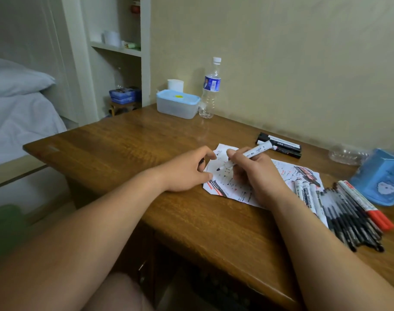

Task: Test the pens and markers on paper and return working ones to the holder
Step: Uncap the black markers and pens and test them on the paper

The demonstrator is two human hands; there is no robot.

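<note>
The wooden table point(124, 153) is broad and brown, with a streaked grain and a rounded front edge. On it lies the paper point(227, 189), a flat white sheet with cut corners, covered in black and red test strokes. Far behind the paper stand a frosted rectangular plastic box point(177, 106) with a pale blue lid and a clear ribbed water bottle point(210, 90). Right of the paper sits the holder point(380, 178), a soft-looking blue box. Between the holder and the paper lies a loose pile of slim black pens point(353, 216), with red-capped markers point(371, 207) on its far side and white whiteboard markers point(306, 194) overlapping the paper's right edge. Just behind the paper lie two black-ended markers point(281, 144). The right hand point(256, 176) rests on the paper, its fingers clamped around a white cylindrical marker point(254, 151) whose dark tip touches the sheet. The left hand point(187, 171) rests at the paper's left edge, its fingers curled around a small dark piece point(201, 163) that is half hidden.
</note>
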